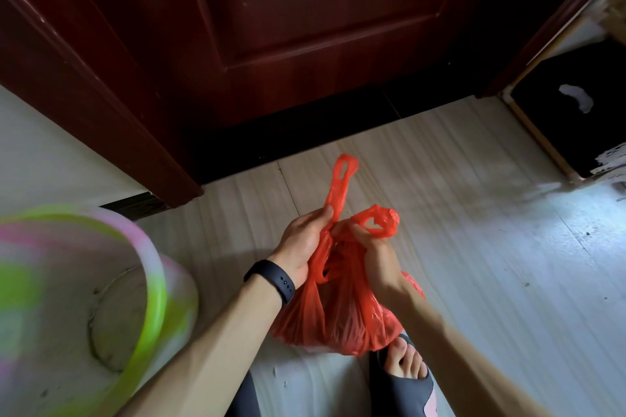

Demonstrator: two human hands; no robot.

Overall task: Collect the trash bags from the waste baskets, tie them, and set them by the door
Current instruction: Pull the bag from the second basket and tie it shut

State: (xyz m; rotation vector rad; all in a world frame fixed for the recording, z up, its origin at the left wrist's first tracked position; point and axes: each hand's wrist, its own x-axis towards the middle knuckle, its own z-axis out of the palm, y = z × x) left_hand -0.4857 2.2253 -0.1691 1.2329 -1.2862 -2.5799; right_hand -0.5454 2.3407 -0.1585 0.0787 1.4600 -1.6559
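Observation:
A red plastic trash bag [342, 318], bulging with contents, rests on the floor in front of my feet. My left hand [301, 240], with a black band on its wrist, grips one long handle loop that sticks up toward the door. My right hand [376, 261] pinches the other handle loop, which curls to the right. The two handles cross between my hands. A dark red wooden door [305, 27] stands shut just beyond the bag.
A pink and green plastic waste basket [84, 301] with no bag inside stands at the left. A black cabinet [576, 118] is at the right wall. My foot in a grey slipper [406, 379] is right below the bag. Pale floor tiles stretch to the right.

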